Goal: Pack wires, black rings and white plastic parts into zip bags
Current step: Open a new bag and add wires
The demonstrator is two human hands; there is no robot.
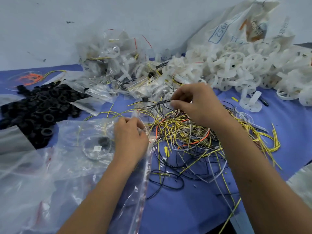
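Left grip pinching zip bag mouth edge, right grip pinching black wires above wire tangle

Both forearms bare, reaching forward from the lower edge of view. Left hand seen from the back, knuckles up, fingers curled under with thumb and fingertips pinched together at the far side. Right hand farther forward and higher, wrist bent, fingers curled toward the left; thumb and forefinger tips meet in a pinch. Hands apart, not touching.
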